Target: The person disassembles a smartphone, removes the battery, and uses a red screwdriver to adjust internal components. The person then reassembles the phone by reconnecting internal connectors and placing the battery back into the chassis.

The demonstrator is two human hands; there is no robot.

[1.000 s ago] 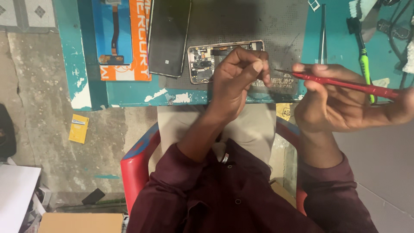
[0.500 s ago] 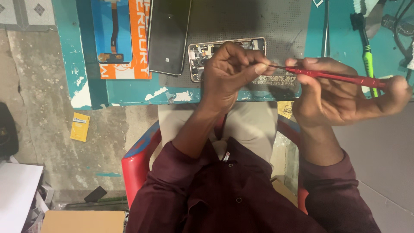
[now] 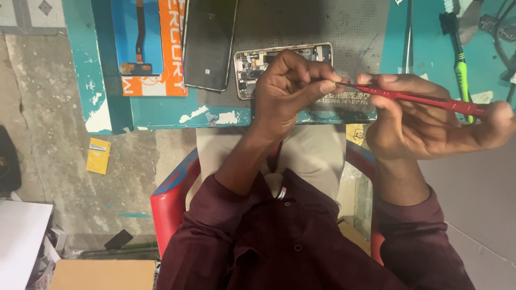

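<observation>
On the far left of the teal table [image 3: 80, 80] lies an orange and blue package [image 3: 148, 48], then a black phone panel [image 3: 208, 43] just beside it. Next comes an opened phone [image 3: 252, 67], partly hidden by the left hand [image 3: 287, 91], whose fingers pinch the thin metal tip of a red screwdriver [image 3: 424, 99]. The screwdriver runs nearly level, its tip pointing left, its handle to the right. The right hand [image 3: 424, 123] grips the handle, fingers curled round it. A green tool [image 3: 461, 67] lies far right.
</observation>
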